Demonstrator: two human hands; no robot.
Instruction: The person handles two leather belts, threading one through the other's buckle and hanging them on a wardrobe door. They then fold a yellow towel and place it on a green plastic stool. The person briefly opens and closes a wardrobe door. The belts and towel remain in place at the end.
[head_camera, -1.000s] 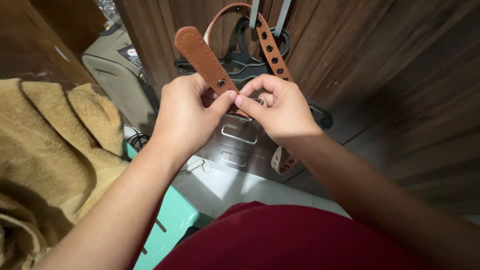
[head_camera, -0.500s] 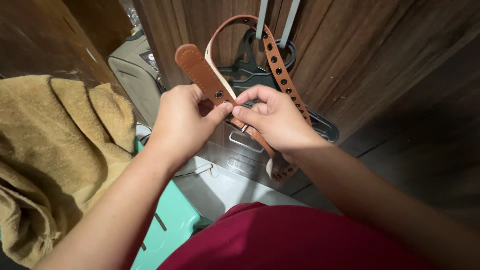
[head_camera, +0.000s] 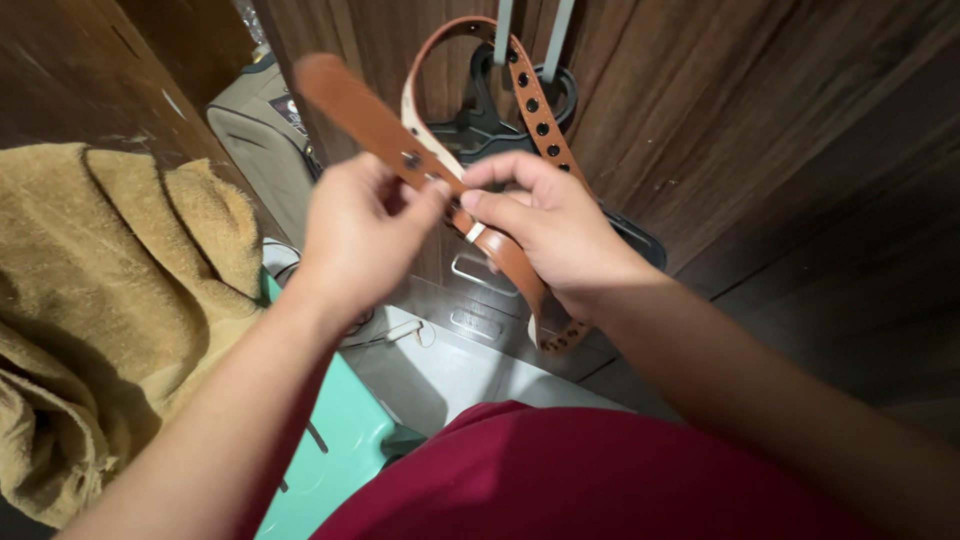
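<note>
The long brown leather belt with a row of dark round holes (head_camera: 500, 250) is up in the air between both hands, in the middle of the picture. It makes a tall loop that goes up to 12 o'clock. One flat end sticks out toward 11 o'clock. The holed end hangs down toward 5 o'clock.

The left hand (head_camera: 365, 235) holds the belt near a small metal stud. Its fingers are pressed tight on the strap. The right hand (head_camera: 550, 235) is just beside it, at 3 o'clock from the left hand. Its thumb and first finger pinch the strap near a little silver bit. The two hands almost touch.

To do this step well, I think both hands should keep a firm pinch and stay close, so the strap does not twist or slip. Going slow would help the small parts line up.

Behind the loop, at 12 o'clock, is a dark plastic hanger (head_camera: 480, 115) on a dark brown wooden wall (head_camera: 760, 130). At 9 o'clock lies a fuzzy tan towel (head_camera: 110, 300). At 7 o'clock is a mint green plastic stool (head_camera: 335, 460). At 6 o'clock is the person's dark red shirt (head_camera: 590, 480).
</note>
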